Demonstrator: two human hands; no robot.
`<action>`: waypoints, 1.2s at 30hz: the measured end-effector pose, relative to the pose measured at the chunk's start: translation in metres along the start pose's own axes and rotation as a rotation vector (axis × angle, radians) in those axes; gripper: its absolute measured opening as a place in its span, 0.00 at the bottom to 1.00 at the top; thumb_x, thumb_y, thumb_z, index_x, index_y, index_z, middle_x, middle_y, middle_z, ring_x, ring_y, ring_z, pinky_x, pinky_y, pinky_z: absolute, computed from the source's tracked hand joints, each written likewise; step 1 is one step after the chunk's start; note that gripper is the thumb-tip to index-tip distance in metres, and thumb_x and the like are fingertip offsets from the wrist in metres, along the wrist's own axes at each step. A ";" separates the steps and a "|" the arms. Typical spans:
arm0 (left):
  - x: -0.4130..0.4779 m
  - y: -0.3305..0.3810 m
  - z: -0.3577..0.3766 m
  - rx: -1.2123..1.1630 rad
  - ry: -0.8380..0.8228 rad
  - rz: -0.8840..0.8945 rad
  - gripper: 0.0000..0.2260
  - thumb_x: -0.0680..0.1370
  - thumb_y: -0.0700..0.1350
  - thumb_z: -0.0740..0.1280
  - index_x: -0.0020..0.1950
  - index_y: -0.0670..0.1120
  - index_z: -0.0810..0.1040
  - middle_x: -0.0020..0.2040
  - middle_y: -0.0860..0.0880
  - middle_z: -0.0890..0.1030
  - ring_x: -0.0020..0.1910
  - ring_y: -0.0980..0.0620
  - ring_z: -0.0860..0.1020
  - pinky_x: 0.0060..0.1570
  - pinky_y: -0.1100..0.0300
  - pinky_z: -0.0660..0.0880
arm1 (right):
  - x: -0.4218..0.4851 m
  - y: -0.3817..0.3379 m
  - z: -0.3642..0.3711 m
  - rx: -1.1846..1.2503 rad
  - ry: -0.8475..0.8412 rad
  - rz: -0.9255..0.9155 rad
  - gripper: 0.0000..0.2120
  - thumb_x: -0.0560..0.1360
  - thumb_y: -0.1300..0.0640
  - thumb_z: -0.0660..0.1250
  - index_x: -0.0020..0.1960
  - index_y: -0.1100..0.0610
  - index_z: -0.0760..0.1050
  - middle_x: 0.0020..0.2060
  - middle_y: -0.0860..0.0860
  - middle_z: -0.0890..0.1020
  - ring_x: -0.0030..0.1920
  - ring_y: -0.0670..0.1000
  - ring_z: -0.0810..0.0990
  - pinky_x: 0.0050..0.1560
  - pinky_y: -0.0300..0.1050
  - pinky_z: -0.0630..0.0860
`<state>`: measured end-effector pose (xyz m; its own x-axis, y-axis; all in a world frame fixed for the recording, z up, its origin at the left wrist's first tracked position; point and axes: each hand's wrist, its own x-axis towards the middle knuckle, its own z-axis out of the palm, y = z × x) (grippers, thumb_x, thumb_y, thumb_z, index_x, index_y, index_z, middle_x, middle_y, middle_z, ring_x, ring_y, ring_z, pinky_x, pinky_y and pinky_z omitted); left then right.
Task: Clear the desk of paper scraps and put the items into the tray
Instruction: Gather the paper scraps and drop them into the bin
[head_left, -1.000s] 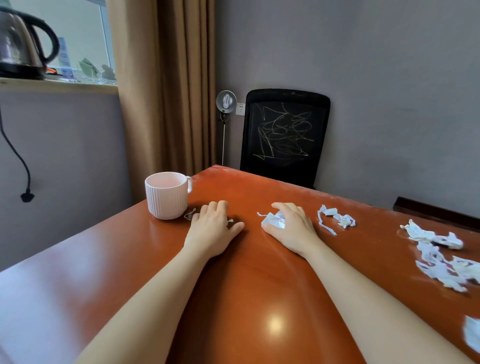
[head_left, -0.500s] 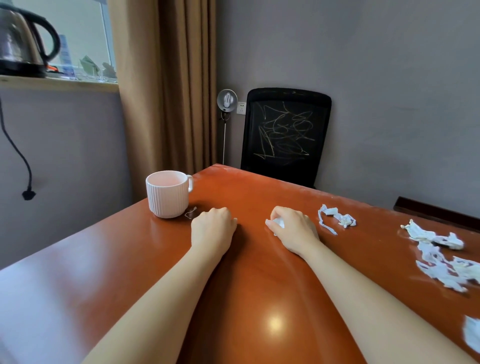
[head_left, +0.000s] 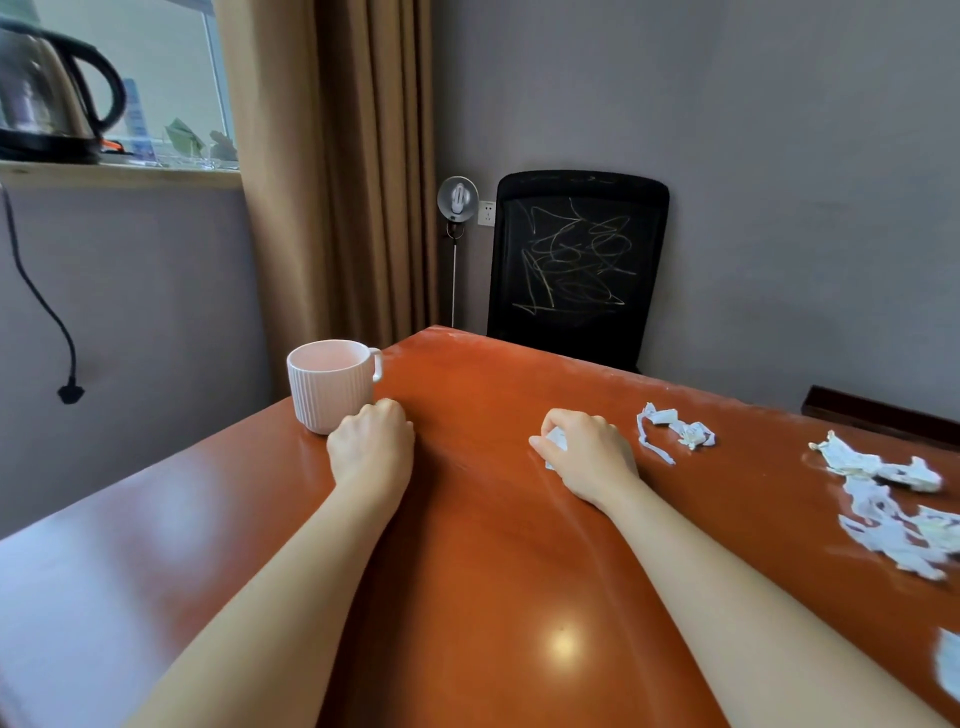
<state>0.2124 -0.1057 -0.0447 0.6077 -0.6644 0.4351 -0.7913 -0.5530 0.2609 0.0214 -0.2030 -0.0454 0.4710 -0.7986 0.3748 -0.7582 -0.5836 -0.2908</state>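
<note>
Glossy orange-brown counter (head_left: 493, 545) fills the lower view, set against a grey wall. On it the right hand (head_left: 587, 457) lies knuckles up, fingers and thumb curled round a crumpled white paper scrap (head_left: 555, 439) that shows between thumb and forefinger and touches the counter. Just to its right lies a twisted paper strip (head_left: 675, 431). Farther right a loose heap of torn scraps (head_left: 883, 499) spreads toward the edge, and one blurred scrap (head_left: 948, 665) sits at the frame's right border. The left hand (head_left: 371, 452) rests as a closed fist, fingers tucked under; whether anything is inside it cannot be told. It sits just beside a ribbed pale pink mug (head_left: 330, 384), upright near the counter's left edge. Behind the counter stands a black chair (head_left: 576, 265) with pale scribbles on its back. A brown curtain (head_left: 337, 156) hangs to the left, and a kettle (head_left: 47, 98) stands on the windowsill.
</note>
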 end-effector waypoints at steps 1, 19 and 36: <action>0.001 -0.001 -0.001 -0.001 -0.011 0.005 0.11 0.79 0.48 0.62 0.51 0.41 0.77 0.49 0.42 0.81 0.48 0.41 0.79 0.43 0.53 0.74 | 0.000 0.000 0.000 0.002 0.003 -0.001 0.10 0.78 0.47 0.60 0.49 0.52 0.74 0.44 0.50 0.81 0.40 0.46 0.73 0.37 0.38 0.68; -0.019 -0.043 -0.018 -0.679 -0.061 -0.019 0.11 0.75 0.44 0.69 0.32 0.49 0.76 0.29 0.56 0.76 0.26 0.59 0.73 0.28 0.66 0.67 | -0.013 -0.003 -0.004 0.011 0.038 0.046 0.09 0.78 0.47 0.61 0.49 0.51 0.74 0.44 0.49 0.81 0.39 0.46 0.74 0.31 0.33 0.66; -0.112 -0.128 -0.107 -1.384 -0.273 -0.205 0.13 0.68 0.55 0.69 0.33 0.45 0.79 0.23 0.50 0.62 0.21 0.57 0.57 0.21 0.70 0.58 | -0.097 -0.098 -0.019 0.567 -0.048 0.039 0.11 0.74 0.51 0.68 0.34 0.52 0.73 0.32 0.47 0.77 0.34 0.45 0.74 0.25 0.29 0.65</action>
<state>0.2385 0.0930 -0.0345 0.5854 -0.7965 0.1515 -0.0188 0.1735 0.9847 0.0411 -0.0654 -0.0367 0.4775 -0.8193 0.3175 -0.4207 -0.5304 -0.7360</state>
